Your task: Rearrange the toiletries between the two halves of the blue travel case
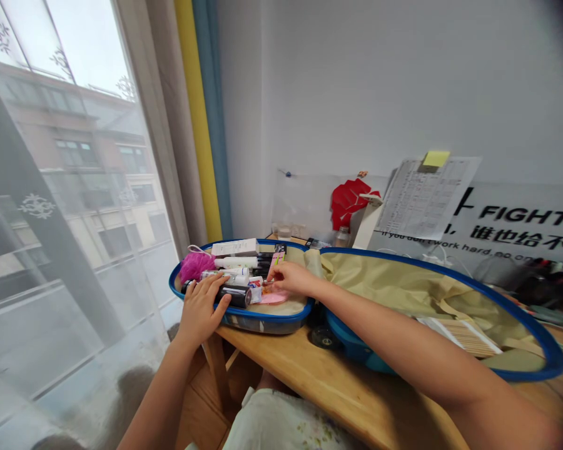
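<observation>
Two bare hands at work in the open blue-rimmed suitcase (258, 322) on the pale wooden bench (281, 359)! The left hand (201, 309) lies open, fingers spread, against one black cylindrical canister (237, 295), not gripping it. The right hand (288, 279) pinches thumb to forefinger on a small item (268, 281), too small to make out, just above one flat pink pad (274, 298). Packed alongside: one pink mesh bath puff (197, 267), one white cardboard box (234, 247), one long white tube (237, 262). The other, beige-lined suitcase half (403, 290) lies open to the right.
</observation>
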{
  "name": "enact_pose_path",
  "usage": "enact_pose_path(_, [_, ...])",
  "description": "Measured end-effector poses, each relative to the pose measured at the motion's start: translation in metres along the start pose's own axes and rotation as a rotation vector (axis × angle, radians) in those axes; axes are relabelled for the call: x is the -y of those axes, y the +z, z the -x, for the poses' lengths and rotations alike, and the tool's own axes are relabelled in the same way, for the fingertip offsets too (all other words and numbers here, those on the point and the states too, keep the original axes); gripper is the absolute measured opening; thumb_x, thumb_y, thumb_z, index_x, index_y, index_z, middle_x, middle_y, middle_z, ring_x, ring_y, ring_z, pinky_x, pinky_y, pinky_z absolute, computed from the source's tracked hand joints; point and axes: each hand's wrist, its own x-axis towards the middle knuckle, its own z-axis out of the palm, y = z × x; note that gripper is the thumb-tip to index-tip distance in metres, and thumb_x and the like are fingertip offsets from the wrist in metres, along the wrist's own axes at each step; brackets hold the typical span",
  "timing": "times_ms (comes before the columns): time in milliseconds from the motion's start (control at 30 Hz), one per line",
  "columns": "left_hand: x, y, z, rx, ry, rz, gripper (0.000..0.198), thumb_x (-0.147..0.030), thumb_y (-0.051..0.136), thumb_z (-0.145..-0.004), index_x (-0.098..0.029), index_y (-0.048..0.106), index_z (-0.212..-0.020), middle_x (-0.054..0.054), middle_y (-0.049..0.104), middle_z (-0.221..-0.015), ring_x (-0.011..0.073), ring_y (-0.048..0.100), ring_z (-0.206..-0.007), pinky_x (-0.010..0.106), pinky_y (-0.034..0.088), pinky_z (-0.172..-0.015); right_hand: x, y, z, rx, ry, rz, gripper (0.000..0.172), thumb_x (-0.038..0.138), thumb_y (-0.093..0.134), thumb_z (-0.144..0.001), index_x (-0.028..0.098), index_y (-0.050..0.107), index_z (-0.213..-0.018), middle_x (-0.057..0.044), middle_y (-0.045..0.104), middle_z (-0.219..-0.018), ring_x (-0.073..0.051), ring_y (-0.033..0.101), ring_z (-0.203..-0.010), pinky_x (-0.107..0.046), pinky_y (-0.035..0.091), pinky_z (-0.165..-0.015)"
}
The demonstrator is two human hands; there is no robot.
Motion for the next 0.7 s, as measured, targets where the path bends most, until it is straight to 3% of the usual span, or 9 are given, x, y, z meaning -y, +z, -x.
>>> enact_pose_path(267, [-0.001, -0.001, 0.0, -0.002, -0.007, 0.008, 0.042, -0.044, 0.031, -0.093, -0.024, 0.052, -0.124, 0.007, 0.056, -0.131, 0.0246, 0.049, -0.119, 0.049, 0.026, -0.106, 0.002, -0.004, 0.0, -0.036, 0.023, -0.023, 0.005, 0.021, 0.065, -0.072, 0.018, 0.069, -0.072, 0.001, 0.066, -0.069, -0.008, 0.053, -0.062, -0.019, 0.034, -0.057])
enact_pose_path(400, [-0.002, -0.001, 0.0, 0.01, -0.009, 0.009, 0.043, -0.044, 0.031, -0.093, -0.024, 0.051, -0.125, 0.007, 0.055, -0.131, 0.0245, 0.049, -0.12, 0.049, 0.026, -0.106, -0.006, -0.044, 0.007, -0.211, 0.087, -0.071, 0.024, 0.033, 0.052, -0.083, 0.017, 0.07, -0.082, -0.002, 0.068, -0.076, -0.01, 0.056, -0.066, -0.021, 0.037, -0.059])
enact_pose_path(533, [-0.001, -0.002, -0.001, 0.017, -0.001, 0.002, 0.043, -0.044, 0.031, -0.093, -0.024, 0.051, -0.125, 0.007, 0.055, -0.131, 0.025, 0.049, -0.12, 0.049, 0.027, -0.105, -0.029, -0.102, 0.042, -0.395, 0.197, -0.136, 0.036, 0.044, 0.046, -0.083, 0.017, 0.069, -0.086, -0.003, 0.068, -0.078, -0.012, 0.058, -0.066, -0.023, 0.042, -0.063])
enact_pose_path(633, [-0.001, -0.002, -0.001, 0.012, 0.003, -0.001, 0.042, -0.044, 0.031, -0.093, -0.024, 0.052, -0.123, 0.007, 0.056, -0.13, 0.0253, 0.049, -0.119, 0.048, 0.028, -0.104, -0.065, -0.131, 0.089, -0.313, 0.338, 0.089, 0.04, 0.051, 0.046, -0.08, 0.018, 0.068, -0.084, -0.003, 0.068, -0.074, -0.016, 0.06, -0.07, -0.026, 0.043, -0.065])
enact_pose_path(700, [0.0, -0.002, -0.001, 0.007, 0.001, -0.001, 0.043, -0.043, 0.03, -0.093, -0.023, 0.052, -0.123, 0.007, 0.056, -0.13, 0.0255, 0.049, -0.119, 0.048, 0.027, -0.104, -0.095, -0.135, 0.125, -0.118, 0.483, 0.193, 0.04, 0.052, 0.047, -0.08, 0.019, 0.068, -0.088, -0.006, 0.069, -0.082, -0.019, 0.063, -0.077, -0.03, 0.045, -0.072])
